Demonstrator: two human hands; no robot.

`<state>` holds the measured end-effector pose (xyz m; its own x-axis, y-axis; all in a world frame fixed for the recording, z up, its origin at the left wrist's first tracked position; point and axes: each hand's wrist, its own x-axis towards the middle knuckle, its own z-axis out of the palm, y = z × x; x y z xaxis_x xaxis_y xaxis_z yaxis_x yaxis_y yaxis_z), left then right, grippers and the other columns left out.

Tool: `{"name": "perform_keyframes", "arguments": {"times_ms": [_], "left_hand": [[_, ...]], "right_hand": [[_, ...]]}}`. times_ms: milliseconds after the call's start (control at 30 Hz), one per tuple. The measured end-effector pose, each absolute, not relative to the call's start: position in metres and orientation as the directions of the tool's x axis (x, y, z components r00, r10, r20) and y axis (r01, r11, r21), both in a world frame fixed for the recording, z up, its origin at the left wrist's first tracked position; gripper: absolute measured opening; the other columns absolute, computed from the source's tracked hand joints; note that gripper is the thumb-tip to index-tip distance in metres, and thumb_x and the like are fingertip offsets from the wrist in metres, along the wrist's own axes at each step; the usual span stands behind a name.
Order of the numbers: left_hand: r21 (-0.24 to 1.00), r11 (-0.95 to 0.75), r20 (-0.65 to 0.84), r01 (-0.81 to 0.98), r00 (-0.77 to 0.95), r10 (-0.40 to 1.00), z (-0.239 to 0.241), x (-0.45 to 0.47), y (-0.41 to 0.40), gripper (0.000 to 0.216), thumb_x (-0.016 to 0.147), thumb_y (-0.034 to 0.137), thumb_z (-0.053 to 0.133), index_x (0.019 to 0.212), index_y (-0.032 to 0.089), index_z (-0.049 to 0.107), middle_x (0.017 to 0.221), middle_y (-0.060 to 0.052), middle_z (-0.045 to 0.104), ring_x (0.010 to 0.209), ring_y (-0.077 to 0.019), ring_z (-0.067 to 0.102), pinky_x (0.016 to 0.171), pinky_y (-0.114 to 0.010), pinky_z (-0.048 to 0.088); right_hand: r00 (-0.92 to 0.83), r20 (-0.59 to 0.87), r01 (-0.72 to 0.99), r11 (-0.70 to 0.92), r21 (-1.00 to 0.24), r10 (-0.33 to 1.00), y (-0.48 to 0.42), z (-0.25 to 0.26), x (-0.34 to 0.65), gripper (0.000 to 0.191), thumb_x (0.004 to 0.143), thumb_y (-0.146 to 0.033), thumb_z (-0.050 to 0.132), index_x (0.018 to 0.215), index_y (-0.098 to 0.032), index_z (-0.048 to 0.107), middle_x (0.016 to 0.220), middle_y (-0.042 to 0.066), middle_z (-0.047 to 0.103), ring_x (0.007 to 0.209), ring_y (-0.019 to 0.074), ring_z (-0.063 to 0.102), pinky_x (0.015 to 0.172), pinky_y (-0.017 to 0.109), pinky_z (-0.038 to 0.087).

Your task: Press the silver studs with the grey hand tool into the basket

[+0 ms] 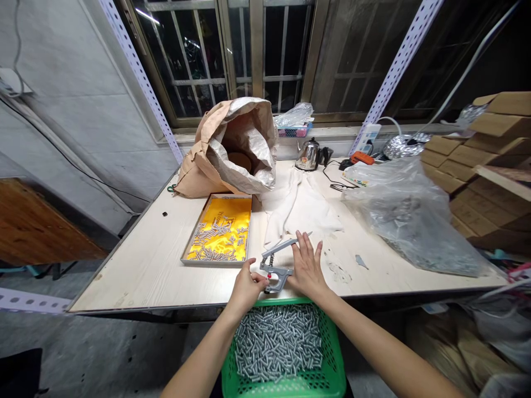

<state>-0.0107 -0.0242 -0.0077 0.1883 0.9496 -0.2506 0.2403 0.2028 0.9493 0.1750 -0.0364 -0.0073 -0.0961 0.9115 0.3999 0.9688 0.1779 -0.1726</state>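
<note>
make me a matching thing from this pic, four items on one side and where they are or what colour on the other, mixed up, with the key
1. grey spring-loaded pliers
2. plastic basket
3. shallow tray
4. kettle

A. yellow inside, with small metal pieces scattered on it
B. shiny metal, near the window
C. between the left hand and the right hand
D. green, in front of the table

Pairs: 1-C, 2-D, 3-A, 4-B
</note>
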Motion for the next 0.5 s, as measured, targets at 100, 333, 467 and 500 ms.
{"name": "perform_keyframes", "arguments": {"times_ms": [100,333,467,500], "left_hand": [[0.945,0.182,-0.244,0.273,0.210,0.947,-0.004,-0.011,-0.025,0.075,0.066,0.015,0.067,0.131,0.005,0.031,0.066,-0.002,0.068,0.069,-0.0182,0.064,0.074,-0.030,0.046],[0.922,0.149,-0.260,0.356,0.287,0.922,0.008,-0.013,-0.028,0.078,0.066,0.015,0.066,0.134,0.004,0.029,0.066,-0.002,0.068,0.068,-0.0171,0.063,0.077,-0.030,0.044],[0.936,0.179,-0.267,0.302,0.279,0.922,0.012,-0.014,-0.030,0.081,0.066,0.018,0.066,0.135,0.004,0.027,0.067,-0.002,0.068,0.066,-0.0173,0.063,0.073,-0.029,0.044],[0.939,0.192,-0.273,0.286,0.281,0.920,0.013,-0.014,-0.030,0.081,0.066,0.019,0.066,0.135,0.004,0.027,0.067,-0.002,0.067,0.066,-0.0172,0.062,0.072,-0.029,0.044]], "right_hand": [[-0.094,0.395,0.968,0.176,-0.177,0.914,-0.037,-0.007,0.176,0.064,0.066,-0.024,0.053,0.126,-0.004,0.038,0.149,0.020,0.010,0.138,0.0324,0.002,0.105,0.060,-0.008],[-0.099,0.411,0.968,0.184,-0.171,0.906,-0.038,-0.008,0.173,0.066,0.067,-0.025,0.053,0.127,-0.005,0.035,0.148,0.020,0.014,0.137,0.0331,0.006,0.106,0.061,-0.005],[-0.088,0.463,0.966,0.190,-0.178,0.882,-0.037,-0.007,0.173,0.056,0.068,-0.026,0.053,0.121,-0.008,0.041,0.141,0.020,0.030,0.134,0.0337,0.016,0.106,0.062,-0.001],[-0.086,0.478,0.965,0.192,-0.178,0.874,-0.037,-0.006,0.173,0.052,0.069,-0.025,0.052,0.117,-0.010,0.044,0.137,0.019,0.035,0.132,0.0335,0.021,0.106,0.061,0.002]]}}
